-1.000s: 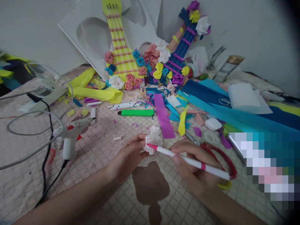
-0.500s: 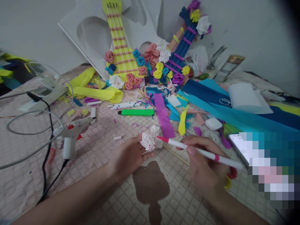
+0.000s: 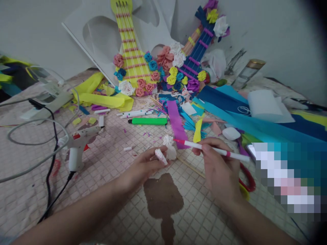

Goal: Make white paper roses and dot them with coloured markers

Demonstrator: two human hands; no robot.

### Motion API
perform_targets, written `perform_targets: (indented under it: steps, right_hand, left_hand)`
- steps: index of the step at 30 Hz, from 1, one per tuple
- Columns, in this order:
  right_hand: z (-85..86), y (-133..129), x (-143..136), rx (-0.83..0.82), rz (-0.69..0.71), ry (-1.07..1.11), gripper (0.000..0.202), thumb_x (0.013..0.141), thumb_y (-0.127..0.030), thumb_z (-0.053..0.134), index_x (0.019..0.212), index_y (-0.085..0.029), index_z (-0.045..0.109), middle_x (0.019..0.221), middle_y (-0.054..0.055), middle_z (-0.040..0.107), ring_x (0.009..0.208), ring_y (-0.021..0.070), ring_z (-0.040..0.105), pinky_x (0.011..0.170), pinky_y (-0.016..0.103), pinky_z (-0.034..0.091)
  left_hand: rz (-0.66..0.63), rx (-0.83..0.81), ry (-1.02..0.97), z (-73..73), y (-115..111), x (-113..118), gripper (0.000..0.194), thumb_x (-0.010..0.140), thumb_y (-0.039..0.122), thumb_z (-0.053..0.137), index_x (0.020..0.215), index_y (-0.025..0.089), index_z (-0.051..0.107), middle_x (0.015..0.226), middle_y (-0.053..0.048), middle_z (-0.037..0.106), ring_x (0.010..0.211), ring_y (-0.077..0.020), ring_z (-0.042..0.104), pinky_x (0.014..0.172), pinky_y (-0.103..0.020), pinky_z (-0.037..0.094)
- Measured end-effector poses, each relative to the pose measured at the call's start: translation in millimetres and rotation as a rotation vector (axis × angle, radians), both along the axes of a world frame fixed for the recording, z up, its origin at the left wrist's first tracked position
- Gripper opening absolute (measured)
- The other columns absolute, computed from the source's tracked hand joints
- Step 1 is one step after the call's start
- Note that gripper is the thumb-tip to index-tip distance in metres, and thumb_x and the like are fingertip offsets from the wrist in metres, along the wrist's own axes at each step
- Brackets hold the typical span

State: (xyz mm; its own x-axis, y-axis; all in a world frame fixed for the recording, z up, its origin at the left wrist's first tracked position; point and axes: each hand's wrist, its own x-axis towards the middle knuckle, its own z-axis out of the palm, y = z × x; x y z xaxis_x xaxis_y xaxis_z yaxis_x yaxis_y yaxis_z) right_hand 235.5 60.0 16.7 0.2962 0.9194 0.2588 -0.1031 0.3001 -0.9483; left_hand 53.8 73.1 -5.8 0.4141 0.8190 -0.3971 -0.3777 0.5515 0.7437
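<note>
Turning the small white paper flower [image 3: 171, 153] in your left hand [image 3: 146, 166] is what has just changed: half a second ago its dotted petals faced up, and now a plain white part shows on the right while a folded, pink-dotted bit sits by your fingers. One second ago the red tip of your felt pen [image 3: 193, 144] lay across those petals; now it points at the upper ruffle — touching or only just beside it, I cannot tell. For the dotting, that seems to bring a paler side round to the pen.

The flower is near the centre of the frame. Your left fingers are curled nearly closed in a light pinch at its left side. Your right hand [image 3: 219, 166], right of centre, is closed round the barrel in a writing grip, with red scissor handles [image 3: 249, 177] showing just beyond it.

As for containers, a jar with a gold-coloured lid [image 3: 249, 73] appears at the upper right, its contents too dim to make out. A crumpled clear plastic bag [image 3: 216, 64] sits left of it — whether anything is inside, you can't tell from this view. The small white case [image 3: 231, 133] right of centre looks closed, its inside hidden.
</note>
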Motion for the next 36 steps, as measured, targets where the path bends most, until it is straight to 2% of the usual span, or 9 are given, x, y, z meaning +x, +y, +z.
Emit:
perform_targets:
  steps: [3, 8, 12, 16, 22, 24, 27, 32, 36]
  right_hand:
    - [1.3, -1, 0, -0.010, 0.008, 0.023, 0.005, 0.078, -0.022, 0.063, 0.076, -0.024, 0.066, 0.075, -0.002, 0.060, 0.065, 0.0128, 0.060, 0.062, 0.028, 0.049]
    - [2.6, -1, -1, -0.016, 0.015, 0.045, 0.003, 0.077, -0.022, 0.065, 0.074, -0.023, 0.066, 0.073, -0.002, 0.060, 0.065, 0.0119, 0.060, 0.062, 0.027, 0.048]
    - [3.2, 0, -1, -0.034, 0.009, 0.049, 0.003, 0.077, -0.022, 0.064, 0.074, -0.023, 0.065, 0.073, -0.003, 0.060, 0.066, 0.0117, 0.060, 0.064, 0.027, 0.048]
    - [3.4, 1, -2, -0.026, 0.006, 0.050, 0.004, 0.076, -0.023, 0.065, 0.073, -0.022, 0.065, 0.072, -0.003, 0.060, 0.065, 0.0115, 0.059, 0.063, 0.028, 0.047]
    - [4.6, -1, -2, -0.032, 0.016, 0.035, 0.005, 0.078, -0.023, 0.062, 0.074, -0.023, 0.065, 0.073, -0.002, 0.060, 0.066, 0.0122, 0.058, 0.064, 0.028, 0.046]
    - [5.3, -1, -2, -0.031, 0.019, 0.037, 0.005, 0.078, -0.023, 0.062, 0.074, -0.023, 0.065, 0.073, -0.002, 0.059, 0.066, 0.0125, 0.058, 0.064, 0.029, 0.046]
    - [5.3, 0, -3, -0.027, 0.015, 0.050, 0.006, 0.078, -0.023, 0.062, 0.073, -0.023, 0.065, 0.071, -0.002, 0.059, 0.066, 0.0122, 0.058, 0.063, 0.029, 0.045]
    - [1.8, 2, -2, -0.031, 0.010, 0.066, 0.006, 0.078, -0.022, 0.062, 0.072, -0.021, 0.064, 0.073, -0.002, 0.058, 0.066, 0.0113, 0.058, 0.063, 0.027, 0.045]
    - [-0.9, 2, 0, -0.039, 0.000, 0.022, 0.006, 0.078, -0.022, 0.062, 0.073, -0.022, 0.063, 0.073, -0.002, 0.059, 0.066, 0.0112, 0.057, 0.063, 0.027, 0.046]
  left_hand:
    - [-0.076, 0.174, 0.222, -1.2, -1, -3, 0.043, 0.066, 0.014, 0.071, 0.107, 0.018, 0.059, 0.085, -0.001, 0.061, 0.078, -0.0148, 0.060, 0.076, -0.029, 0.043]
    - [-0.141, 0.527, 0.541, 0.0, -2, -9, 0.042, 0.075, 0.018, 0.062, 0.115, 0.023, 0.049, 0.074, 0.002, 0.058, 0.061, -0.0119, 0.051, 0.057, -0.023, 0.036]
    - [-0.221, 0.835, 0.724, 4.9, 3, -17, 0.030, 0.073, 0.014, 0.061, 0.102, 0.021, 0.062, 0.064, 0.002, 0.055, 0.055, -0.0122, 0.046, 0.055, -0.024, 0.032]
    - [-0.310, 1.084, 0.896, 9.3, 10, -27, 0.034, 0.070, 0.009, 0.058, 0.101, 0.023, 0.066, 0.074, -0.001, 0.059, 0.060, -0.0141, 0.049, 0.061, -0.026, 0.036]
    - [-0.510, 1.053, 1.245, 26.9, 15, -34, 0.042, 0.078, 0.030, 0.055, 0.119, 0.022, 0.054, 0.115, -0.007, 0.054, 0.083, -0.0176, 0.058, 0.074, -0.030, 0.045]
    - [-0.489, 1.060, 1.312, 36.5, 18, -41, 0.042, 0.079, 0.037, 0.054, 0.118, 0.021, 0.054, 0.115, -0.007, 0.056, 0.084, -0.0179, 0.058, 0.075, -0.030, 0.045]
    - [-0.414, 1.045, 1.474, 45.1, 27, -59, 0.033, 0.082, 0.038, 0.050, 0.109, 0.019, 0.057, 0.105, -0.006, 0.060, 0.078, -0.0176, 0.058, 0.073, -0.031, 0.045]
    - [-0.526, 0.974, 1.605, 34.7, 42, -89, 0.027, 0.077, 0.040, 0.055, 0.089, 0.016, 0.059, 0.094, -0.008, 0.061, 0.084, -0.0233, 0.057, 0.074, -0.036, 0.043]
    - [-0.566, 0.950, 1.585, 25.7, 45, -93, 0.022, 0.080, 0.038, 0.052, 0.084, 0.017, 0.057, 0.086, -0.007, 0.061, 0.076, -0.0208, 0.056, 0.068, -0.033, 0.041]
